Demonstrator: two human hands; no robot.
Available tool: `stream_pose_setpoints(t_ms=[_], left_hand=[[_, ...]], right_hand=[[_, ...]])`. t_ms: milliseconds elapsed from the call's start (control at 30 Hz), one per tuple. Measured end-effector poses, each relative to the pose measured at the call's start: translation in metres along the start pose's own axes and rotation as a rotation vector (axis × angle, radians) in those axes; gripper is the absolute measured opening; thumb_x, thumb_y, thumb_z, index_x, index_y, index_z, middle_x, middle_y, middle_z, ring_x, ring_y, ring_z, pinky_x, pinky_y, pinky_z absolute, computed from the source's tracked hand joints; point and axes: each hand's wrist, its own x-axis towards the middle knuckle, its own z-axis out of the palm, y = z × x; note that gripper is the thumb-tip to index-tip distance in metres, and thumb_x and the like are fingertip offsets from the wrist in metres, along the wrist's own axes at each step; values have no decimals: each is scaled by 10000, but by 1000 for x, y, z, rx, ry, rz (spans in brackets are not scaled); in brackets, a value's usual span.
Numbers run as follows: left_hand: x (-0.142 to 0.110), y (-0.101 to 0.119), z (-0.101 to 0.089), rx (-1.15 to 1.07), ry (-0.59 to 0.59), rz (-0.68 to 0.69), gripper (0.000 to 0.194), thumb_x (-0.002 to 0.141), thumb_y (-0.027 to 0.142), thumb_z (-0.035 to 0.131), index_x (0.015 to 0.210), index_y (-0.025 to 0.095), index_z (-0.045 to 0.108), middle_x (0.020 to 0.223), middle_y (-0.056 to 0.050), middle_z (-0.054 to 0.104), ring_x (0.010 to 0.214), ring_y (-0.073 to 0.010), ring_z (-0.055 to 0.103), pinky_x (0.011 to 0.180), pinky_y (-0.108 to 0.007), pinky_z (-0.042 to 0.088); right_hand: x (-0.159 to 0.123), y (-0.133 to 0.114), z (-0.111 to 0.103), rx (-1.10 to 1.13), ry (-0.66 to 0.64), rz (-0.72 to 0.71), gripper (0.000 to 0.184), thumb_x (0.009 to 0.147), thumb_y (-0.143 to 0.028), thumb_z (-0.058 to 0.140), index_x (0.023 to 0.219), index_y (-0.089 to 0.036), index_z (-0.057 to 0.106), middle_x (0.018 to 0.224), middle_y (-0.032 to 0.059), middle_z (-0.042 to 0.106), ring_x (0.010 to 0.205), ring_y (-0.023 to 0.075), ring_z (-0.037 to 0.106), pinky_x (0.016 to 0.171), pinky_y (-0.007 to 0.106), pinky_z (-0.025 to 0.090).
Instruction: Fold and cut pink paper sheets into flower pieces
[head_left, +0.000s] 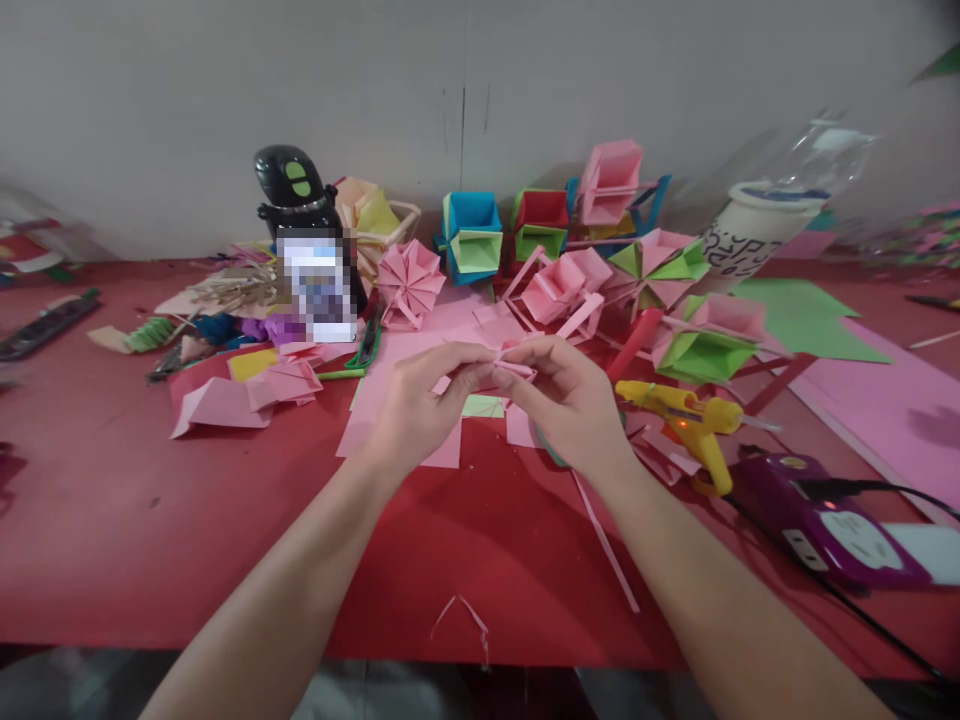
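Between my two hands, above the middle of the red table, is a small folded piece of pink paper [514, 370]. My left hand [429, 400] pinches its left end between thumb and fingers. From the other side, my right hand [574, 395] grips it with thumb and curled fingertips; the fingers partly hide the paper. Flat sheets of pink paper [405, 430] and a bit of pale green paper [484, 406] lie beneath the hands. A thin pink strip [606, 540] stretches over the table by my right forearm.
Folded paper models, such as a blue and green box [472, 235] and a pink pleated wheel [411, 280], line the back. A yellow glue gun [686, 415] and a purple power socket [832, 530] with cables sit right. A phone [321, 290] leans on a black bottle [292, 190].
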Motion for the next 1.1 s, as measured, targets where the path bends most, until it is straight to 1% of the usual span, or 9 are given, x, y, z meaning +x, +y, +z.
stream_pose_setpoints(t_ms=[233, 400, 500, 633, 767, 833, 900, 1033, 1100], left_hand=[[1, 1, 1, -41, -46, -38, 113, 934, 215, 638, 950, 243, 747, 959, -40, 773, 871, -202, 715, 832, -325, 545], [2, -1, 0, -39, -82, -63, 67, 932, 252, 646, 911, 226, 704, 1003, -53, 754, 944, -209, 698, 842, -319, 534], [3, -4, -2, -10, -96, -76, 70, 934, 236, 630, 908, 221, 694, 975, -48, 746, 928, -202, 684, 811, -307, 523], [4, -7, -3, 29, -56, -75, 88, 928, 217, 619, 876, 223, 690, 928, -33, 734, 885, -191, 663, 780, -298, 502], [6, -6, -5, 15, -2, -82, 93, 921, 217, 625, 849, 223, 683, 886, -26, 716, 843, -185, 647, 764, -300, 494], [7, -5, -6, -9, 20, -97, 87, 917, 228, 635, 845, 218, 683, 877, -31, 713, 826, -185, 646, 750, -300, 496], [8, -4, -8, -17, 42, -100, 80, 913, 221, 641, 842, 212, 677, 864, -31, 712, 813, -180, 647, 750, -298, 500], [10, -6, -8, 14, 62, -84, 85, 917, 202, 630, 837, 199, 658, 833, -27, 710, 796, -169, 659, 758, -292, 517], [10, -6, -8, 31, 55, -85, 80, 918, 204, 630, 842, 193, 655, 850, -32, 723, 820, -173, 674, 754, -286, 528]], right_hand=[[0, 1, -1, -49, 6, -6, 203, 872, -389, 756, 948, -224, 666, 935, 25, 681, 846, 166, 642, 731, 303, 540], [0, 1, -1, -56, 9, -6, 193, 873, -389, 754, 935, -226, 673, 939, 32, 701, 843, 172, 658, 736, 314, 549], [-1, 2, 0, -24, 5, 18, 213, 849, -390, 780, 928, -225, 672, 945, 37, 710, 867, 184, 681, 753, 325, 565], [0, 2, 0, -16, -21, 20, 256, 808, -385, 823, 966, -236, 688, 978, 34, 715, 908, 192, 684, 789, 338, 579], [1, -5, -3, -8, -68, -4, 248, 868, -391, 764, 1061, -249, 703, 1055, 43, 727, 954, 196, 691, 791, 329, 588], [2, -8, -5, -42, -39, 2, 211, 922, -386, 698, 1077, -244, 707, 1013, 45, 736, 906, 185, 698, 768, 321, 589], [3, -8, -6, -74, -6, 0, 198, 939, -363, 675, 1086, -234, 708, 983, 45, 740, 876, 178, 700, 773, 320, 589], [3, -3, -7, -106, 4, -40, 216, 907, -294, 712, 1110, -220, 699, 1042, 52, 747, 950, 188, 711, 846, 334, 592], [2, -1, -7, -161, 28, -64, 229, 898, -259, 715, 1123, -219, 698, 1007, 45, 756, 935, 190, 721, 829, 331, 601]])
